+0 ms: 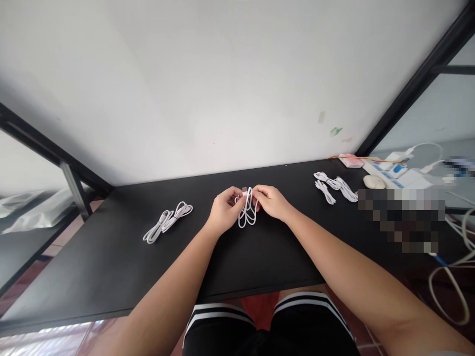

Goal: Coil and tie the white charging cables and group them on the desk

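Observation:
A white USB cable [247, 216], gathered in loose loops, is held between my two hands over the middle of the black table. My left hand [225, 210] pinches it near a plug at the top. From the other side, the fingers of my right hand [272, 201] are closed on the cable's loops. On the left lies a tied bundle of white cable [167, 220]. More bundled white cables [336, 187] rest on the table at the right, beyond my right hand.
Behind the black table [122, 252] rises a white wall. To the right are a white power strip [384, 173] with chargers, a rounded white object [374, 182], a pink item [351, 160] and hanging cords [451, 291]. Black metal posts stand at both sides.

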Tool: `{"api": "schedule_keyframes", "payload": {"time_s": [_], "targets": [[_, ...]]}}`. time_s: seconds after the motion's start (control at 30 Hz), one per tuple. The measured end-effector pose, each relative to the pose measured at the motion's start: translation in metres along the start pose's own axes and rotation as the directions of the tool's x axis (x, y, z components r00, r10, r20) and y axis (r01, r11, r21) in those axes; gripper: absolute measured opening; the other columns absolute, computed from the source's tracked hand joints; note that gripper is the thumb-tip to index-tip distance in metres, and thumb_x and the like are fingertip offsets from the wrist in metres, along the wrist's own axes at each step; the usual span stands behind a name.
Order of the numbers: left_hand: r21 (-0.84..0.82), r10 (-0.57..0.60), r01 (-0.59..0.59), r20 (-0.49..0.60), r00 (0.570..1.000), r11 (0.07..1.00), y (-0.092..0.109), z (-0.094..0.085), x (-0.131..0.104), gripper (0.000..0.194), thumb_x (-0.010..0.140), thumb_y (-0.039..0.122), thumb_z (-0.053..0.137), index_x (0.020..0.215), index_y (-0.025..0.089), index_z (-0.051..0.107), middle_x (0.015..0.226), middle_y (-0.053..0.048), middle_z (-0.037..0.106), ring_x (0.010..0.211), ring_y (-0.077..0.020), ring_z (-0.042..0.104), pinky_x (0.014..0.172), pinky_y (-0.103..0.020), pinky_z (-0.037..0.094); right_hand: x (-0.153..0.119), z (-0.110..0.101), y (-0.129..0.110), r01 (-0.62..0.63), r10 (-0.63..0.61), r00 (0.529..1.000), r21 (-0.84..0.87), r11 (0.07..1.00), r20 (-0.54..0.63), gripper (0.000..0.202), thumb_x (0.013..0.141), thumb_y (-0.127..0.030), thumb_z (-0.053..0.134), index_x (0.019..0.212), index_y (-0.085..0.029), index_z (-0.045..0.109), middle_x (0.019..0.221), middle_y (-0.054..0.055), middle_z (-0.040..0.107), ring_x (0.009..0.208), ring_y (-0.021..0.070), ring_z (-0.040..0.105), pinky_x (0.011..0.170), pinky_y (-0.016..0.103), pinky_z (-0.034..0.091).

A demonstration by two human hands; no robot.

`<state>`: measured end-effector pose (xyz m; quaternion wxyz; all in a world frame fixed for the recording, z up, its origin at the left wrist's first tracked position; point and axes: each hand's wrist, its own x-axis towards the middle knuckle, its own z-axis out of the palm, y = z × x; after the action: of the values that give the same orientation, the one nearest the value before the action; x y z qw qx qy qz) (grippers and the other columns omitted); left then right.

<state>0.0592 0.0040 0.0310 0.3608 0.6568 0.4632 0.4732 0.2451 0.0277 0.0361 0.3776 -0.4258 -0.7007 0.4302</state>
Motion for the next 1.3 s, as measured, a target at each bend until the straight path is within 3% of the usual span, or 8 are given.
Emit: {"api": "schedule_keyframes", "payload": {"time_s": [0.17, 0.3, 0.43, 0.6, 1.3], "targets": [[-0.01, 0.047, -0.047, -0.03, 0.998, 0.999, 0.002, -0.001, 0.001, 0.023, 0.088, 0.042, 0.065, 0.089, 0.019, 0.064, 0.089, -0.005, 0.067, 0.073, -0.0138, 0.062, 0.059, -0.025, 0.047, 0.002, 0.0, 0.002, -0.043, 0.042, 0.998, 0.022, 0.999, 0.042, 0.025, 0.095, -0.033, 0.048, 0.075, -0.02, 0.057, 0.065, -0.001, 0.062, 0.058, 0.013, 0.062, 0.062, 0.025, 0.047], [0.064, 0.164, -0.159, -0.084, 0.983, 0.985, 0.008, -0.003, 0.001, 0.018, 0.086, 0.038, 0.068, 0.088, 0.02, 0.066, 0.115, -0.01, 0.065, 0.104, -0.0213, 0.064, 0.069, -0.027, 0.051, 0.0, 0.001, -0.002, -0.054, 0.057, 0.997, -0.063, 0.997, 0.043, 0.025, 0.095, -0.037, 0.049, 0.079, -0.02, 0.059, 0.059, -0.003, 0.058, 0.054, 0.0124, 0.058, 0.058, 0.024, 0.044], [0.081, 0.204, -0.202, -0.015, 0.979, 0.976, 0.013, -0.004, 0.0, 0.015, 0.087, 0.036, 0.067, 0.089, 0.02, 0.067, 0.117, -0.01, 0.067, 0.109, -0.0222, 0.064, 0.082, -0.032, 0.052, -0.003, 0.002, -0.006, -0.029, 0.037, 0.998, -0.121, 0.992, 0.059, 0.024, 0.095, -0.037, 0.049, 0.082, -0.02, 0.06, 0.062, -0.003, 0.058, 0.054, 0.0121, 0.055, 0.057, 0.025, 0.042], [-0.004, 0.144, -0.144, 0.102, 0.984, 0.99, 0.015, -0.001, -0.002, 0.018, 0.089, 0.036, 0.065, 0.094, 0.019, 0.068, 0.114, -0.011, 0.071, 0.1, -0.021, 0.068, 0.084, -0.033, 0.052, -0.004, 0.001, -0.004, 0.032, -0.021, 0.998, -0.176, 0.984, 0.064, 0.023, 0.093, -0.035, 0.049, 0.078, -0.02, 0.056, 0.065, -0.002, 0.056, 0.059, 0.0123, 0.051, 0.057, 0.025, 0.037], [-0.247, 0.054, -0.015, 0.154, 0.987, 0.969, 0.011, -0.001, -0.002, 0.021, 0.087, 0.036, 0.069, 0.092, 0.015, 0.068, 0.123, -0.014, 0.069, 0.11, -0.0244, 0.068, 0.098, -0.041, 0.054, -0.003, 0.002, 0.001, 0.089, -0.079, 0.994, -0.143, 0.986, 0.079, 0.036, 0.092, -0.047, 0.053, 0.075, -0.017, 0.063, 0.065, -0.001, 0.051, 0.06, 0.0125, 0.041, 0.057, 0.026, 0.033]]}}
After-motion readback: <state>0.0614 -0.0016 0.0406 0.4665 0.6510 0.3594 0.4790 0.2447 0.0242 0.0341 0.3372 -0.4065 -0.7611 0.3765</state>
